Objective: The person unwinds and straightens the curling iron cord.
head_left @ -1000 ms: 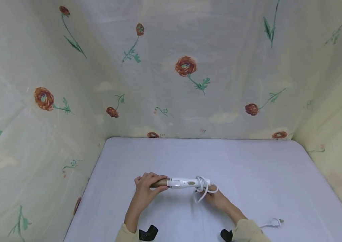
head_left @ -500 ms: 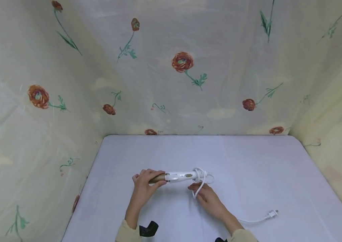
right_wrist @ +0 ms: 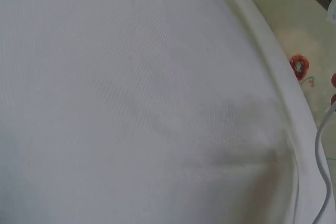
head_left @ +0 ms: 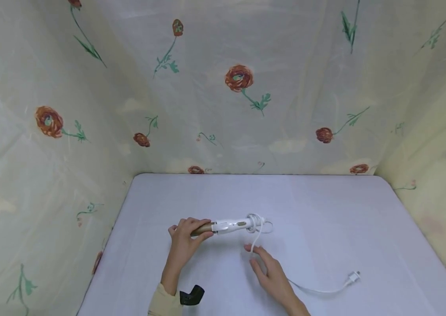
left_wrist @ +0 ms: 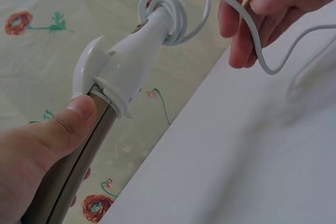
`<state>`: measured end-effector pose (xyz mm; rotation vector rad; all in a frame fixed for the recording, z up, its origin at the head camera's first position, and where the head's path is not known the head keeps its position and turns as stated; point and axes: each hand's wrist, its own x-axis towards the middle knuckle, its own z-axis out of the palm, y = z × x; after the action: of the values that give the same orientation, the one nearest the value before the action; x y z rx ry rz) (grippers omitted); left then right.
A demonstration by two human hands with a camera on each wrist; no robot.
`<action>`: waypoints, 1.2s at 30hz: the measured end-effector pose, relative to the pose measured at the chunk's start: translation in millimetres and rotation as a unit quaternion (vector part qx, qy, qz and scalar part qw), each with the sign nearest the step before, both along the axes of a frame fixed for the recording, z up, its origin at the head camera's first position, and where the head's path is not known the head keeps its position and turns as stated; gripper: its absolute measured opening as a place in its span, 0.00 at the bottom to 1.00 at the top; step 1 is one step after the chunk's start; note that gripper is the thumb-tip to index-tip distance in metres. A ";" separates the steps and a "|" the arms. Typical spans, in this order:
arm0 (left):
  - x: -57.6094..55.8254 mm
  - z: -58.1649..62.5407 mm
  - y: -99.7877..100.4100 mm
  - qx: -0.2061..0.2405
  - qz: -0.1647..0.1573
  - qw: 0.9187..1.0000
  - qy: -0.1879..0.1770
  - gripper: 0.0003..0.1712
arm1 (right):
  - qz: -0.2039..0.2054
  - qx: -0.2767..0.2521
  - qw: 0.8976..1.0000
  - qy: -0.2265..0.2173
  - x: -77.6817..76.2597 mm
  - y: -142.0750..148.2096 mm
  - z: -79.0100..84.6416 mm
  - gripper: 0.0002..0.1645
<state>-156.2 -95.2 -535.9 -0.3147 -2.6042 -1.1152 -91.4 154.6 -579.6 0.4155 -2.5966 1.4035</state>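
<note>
A curling iron [head_left: 228, 226] with a white handle and a brown-gold barrel is held up above the table. My left hand [head_left: 185, 239] grips its barrel, with the thumb [left_wrist: 63, 124] along the near side in the left wrist view. White cord [left_wrist: 181, 17] is coiled round the handle's far end, and a length of it runs down to my right hand [head_left: 272, 274]. That hand's fingers are relaxed, thumb and index finger apart. The cord crosses the index finger, passes by the palm and comes out to the right. In the left wrist view, the right-hand fingers [left_wrist: 241, 45] lie behind the cord.
The cord's plug [head_left: 354, 276] lies on the white-covered table [head_left: 305, 206] at the right. A flowered curtain [head_left: 286, 109] surrounds the table at the back and sides. A black piece [head_left: 192, 295] sits at the left wrist.
My right hand has moved off the handle's end, leftward and toward me, drawing some cord away from the coil. The left hand keeps its grip; the plug now appears slightly farther left.
</note>
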 end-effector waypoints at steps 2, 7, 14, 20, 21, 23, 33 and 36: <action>0.0 0.2 1.0 0.001 -0.001 1.000 0.000 0.22 | 0.000 -0.008 1.000 0.005 2.9 0.0 2.1 0.17; -0.4 -0.4 4.3 -0.005 -0.007 1.000 0.000 0.22 | 0.004 0.018 0.999 0.050 8.3 1.3 3.1 0.13; -0.7 -0.4 4.6 -0.018 -0.005 1.000 0.003 0.21 | 0.012 0.059 0.990 0.125 11.5 1.1 9.8 0.10; -0.5 1.0 5.0 -0.023 -0.004 1.000 -0.010 0.22 | 0.020 0.069 0.989 0.133 11.8 1.7 19.9 0.10; -0.7 1.1 5.1 -0.025 -0.003 1.000 -0.010 0.22 | 0.021 0.071 0.988 0.136 12.0 1.8 21.5 0.11; -0.8 0.6 5.0 -0.025 -0.002 1.000 -0.011 0.21 | 0.023 0.072 0.988 0.138 12.4 1.8 24.1 0.12; -1.6 -0.5 4.8 -0.019 -0.011 1.000 -0.018 0.21 | 0.007 -0.019 0.983 0.184 10.0 2.2 31.8 0.14; -1.7 -0.7 4.7 -0.016 -0.017 0.999 -0.022 0.22 | -0.003 -0.043 0.981 0.191 9.6 1.9 31.2 0.14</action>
<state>-157.9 -90.5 -536.6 -0.3466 -2.6681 -1.1047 -81.7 156.5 -548.4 0.5974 -2.2200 1.2803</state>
